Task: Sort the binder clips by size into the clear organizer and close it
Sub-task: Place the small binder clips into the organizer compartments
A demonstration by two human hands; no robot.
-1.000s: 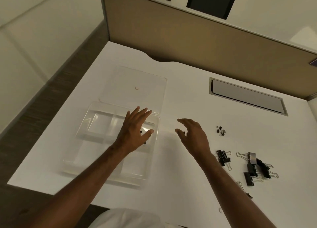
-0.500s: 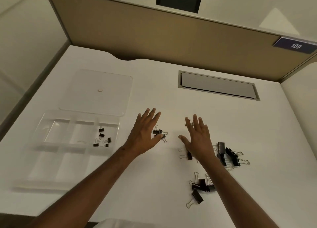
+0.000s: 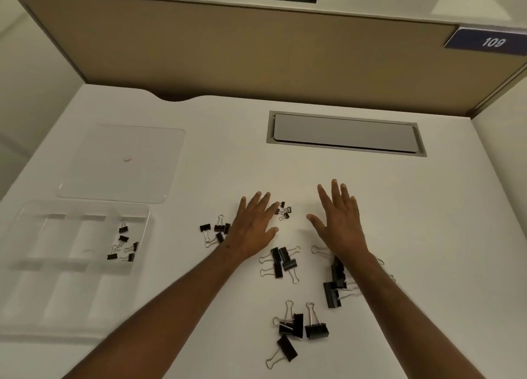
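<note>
**Hands off the organizer, now over the loose clips**

Both hands have swung away from the clear organizer point(image 3: 82, 244) since a second ago and now sit flat over the middle of the white surface point(image 3: 413, 221). From my end the left hand point(image 3: 253, 227) is palm down, fingers point(image 3: 258, 200) spread wide and holding nothing, with the tiniest binder clips point(image 3: 283, 210) just beside its fingertips. Right hand point(image 3: 340, 221) looks the same: open, fingers splayed, empty, and its forearm covers part of the large clips point(image 3: 333, 287).

Organizer is at the left edge, open, with its clear lid point(image 3: 122, 164) lying flat just behind it. One far compartment on its right side already has a handful of small clips point(image 3: 123, 243) in it; the other compartments I can't read well through the clear plastic.

More clips lie loose: a small bunch point(image 3: 215, 231) just left of the left wrist, a medium group point(image 3: 281, 260) between the forearms, and another cluster point(image 3: 299, 328) nearer to me.
</note>
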